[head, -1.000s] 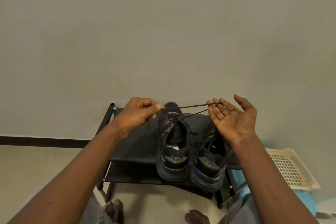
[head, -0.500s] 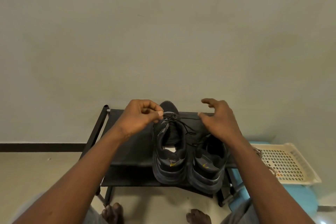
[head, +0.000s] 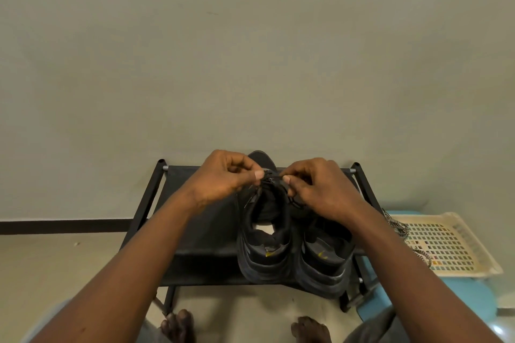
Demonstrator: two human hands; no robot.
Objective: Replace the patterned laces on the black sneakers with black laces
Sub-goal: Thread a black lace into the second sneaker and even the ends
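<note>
Two black sneakers stand side by side, heels toward me, on a black shoe rack (head: 195, 231). The left sneaker (head: 263, 237) carries a black lace (head: 271, 177) across its upper eyelets. My left hand (head: 225, 175) pinches that lace at the left side of the tongue. My right hand (head: 315, 189) pinches the same lace at the right side, close to the left hand, and covers the front of the right sneaker (head: 324, 259). A patterned black-and-white lace (head: 400, 228) lies on the cream tray to the right.
A cream perforated plastic tray (head: 451, 245) rests on a light blue stool (head: 468, 298) to the right of the rack. A plain wall (head: 250, 50) rises behind. My bare feet (head: 178, 326) are on the floor under the rack's front edge.
My right hand, first open and holding the lace stretched out to the right, has come in to the left sneaker and now pinches the lace beside my left hand.
</note>
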